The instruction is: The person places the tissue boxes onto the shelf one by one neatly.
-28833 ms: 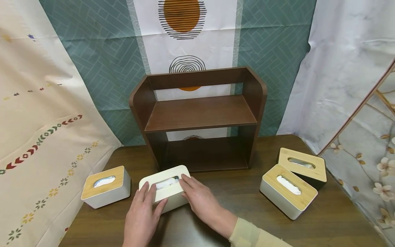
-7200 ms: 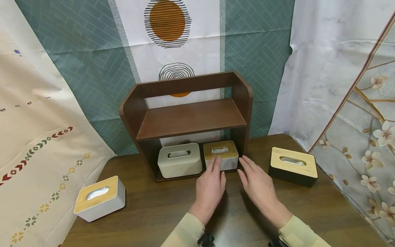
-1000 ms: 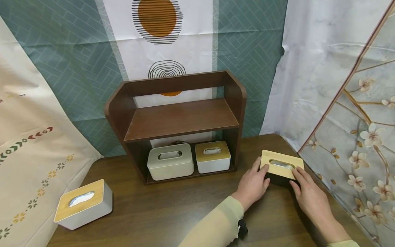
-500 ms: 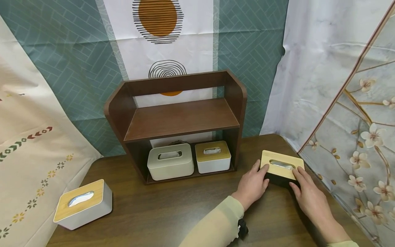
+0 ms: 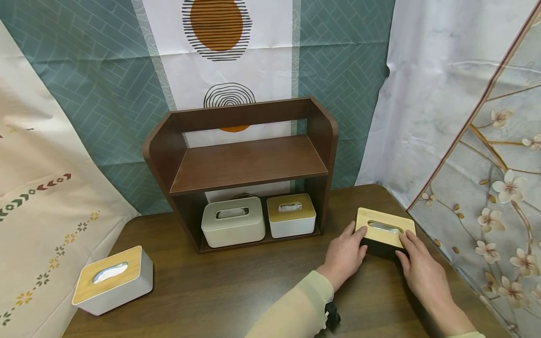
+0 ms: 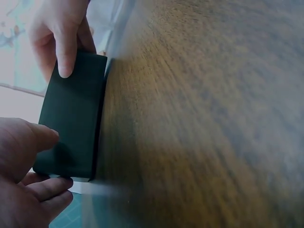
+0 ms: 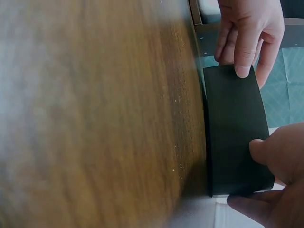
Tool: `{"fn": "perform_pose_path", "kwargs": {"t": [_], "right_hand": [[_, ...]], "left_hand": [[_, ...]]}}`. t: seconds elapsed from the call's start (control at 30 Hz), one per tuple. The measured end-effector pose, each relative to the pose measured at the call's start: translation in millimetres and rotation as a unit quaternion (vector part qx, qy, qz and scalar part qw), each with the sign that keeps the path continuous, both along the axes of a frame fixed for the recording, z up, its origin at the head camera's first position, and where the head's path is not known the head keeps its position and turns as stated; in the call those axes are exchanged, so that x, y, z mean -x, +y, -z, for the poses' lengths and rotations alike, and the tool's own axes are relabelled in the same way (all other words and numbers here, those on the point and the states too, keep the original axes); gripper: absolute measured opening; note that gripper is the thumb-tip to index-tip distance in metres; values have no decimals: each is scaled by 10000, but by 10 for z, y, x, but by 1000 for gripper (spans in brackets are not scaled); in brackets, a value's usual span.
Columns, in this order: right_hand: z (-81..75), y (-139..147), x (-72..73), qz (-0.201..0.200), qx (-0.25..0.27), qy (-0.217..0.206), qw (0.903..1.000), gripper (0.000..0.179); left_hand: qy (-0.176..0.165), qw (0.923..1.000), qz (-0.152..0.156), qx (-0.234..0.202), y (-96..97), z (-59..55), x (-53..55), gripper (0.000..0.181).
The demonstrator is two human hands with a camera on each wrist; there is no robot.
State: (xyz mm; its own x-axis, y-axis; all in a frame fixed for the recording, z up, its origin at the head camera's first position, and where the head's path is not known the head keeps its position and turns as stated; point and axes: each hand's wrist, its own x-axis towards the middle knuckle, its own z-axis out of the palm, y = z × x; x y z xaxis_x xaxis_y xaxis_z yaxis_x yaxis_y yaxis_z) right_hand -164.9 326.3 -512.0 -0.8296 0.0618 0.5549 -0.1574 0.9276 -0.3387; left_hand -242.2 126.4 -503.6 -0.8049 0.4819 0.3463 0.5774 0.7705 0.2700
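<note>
A black tissue box with a light wood lid [image 5: 376,235] rests on the table at the right. My left hand [image 5: 343,256] grips its left end, and my right hand [image 5: 424,272] grips the right end. In the left wrist view, thumbs lie on the box's dark long side [image 6: 76,111], with fingers behind its ends. The right wrist view shows the same dark side [image 7: 235,128] held between both hands. On the lower shelf stand a cream tissue box [image 5: 233,231] and, to its right, a white tissue box with a wood lid [image 5: 292,226].
A brown two-tier shelf [image 5: 249,162] stands at the back of the wooden table [image 5: 211,291]. Another white tissue box with a wood lid [image 5: 118,291] sits at the far left. Patterned cloths [image 5: 346,117] hang behind and along both sides.
The cream box and a wood-lidded white box have moved from the table onto the lower shelf. Both hands have since left the shelf and taken hold of the black box; it barely moves over the last second.
</note>
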Motion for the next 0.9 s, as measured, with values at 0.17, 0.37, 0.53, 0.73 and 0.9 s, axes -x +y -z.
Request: {"fn": "perform_pose_path", "kwargs": {"t": [0.17, 0.37, 0.53, 0.73, 0.9], "right_hand": [[-22, -18, -43, 43, -50, 136, 9999, 51], [-74, -36, -100, 110, -13, 159, 9998, 51], [-141, -57, -155, 90, -24, 252, 9996, 52], [-220, -96, -211, 37, -82, 389, 9992, 53], [-292, -149, -251, 25, -60, 479, 9988, 55]], "left_hand": [[172, 9998, 7, -39, -26, -18, -24, 49], [383, 9992, -7, -132, -46, -93, -73, 48], [549, 9981, -5, -268, -89, -173, -136, 46], [915, 9950, -54, -400, -150, -265, -194, 42], [1166, 9917, -76, -539, -210, -334, -231, 41]]}}
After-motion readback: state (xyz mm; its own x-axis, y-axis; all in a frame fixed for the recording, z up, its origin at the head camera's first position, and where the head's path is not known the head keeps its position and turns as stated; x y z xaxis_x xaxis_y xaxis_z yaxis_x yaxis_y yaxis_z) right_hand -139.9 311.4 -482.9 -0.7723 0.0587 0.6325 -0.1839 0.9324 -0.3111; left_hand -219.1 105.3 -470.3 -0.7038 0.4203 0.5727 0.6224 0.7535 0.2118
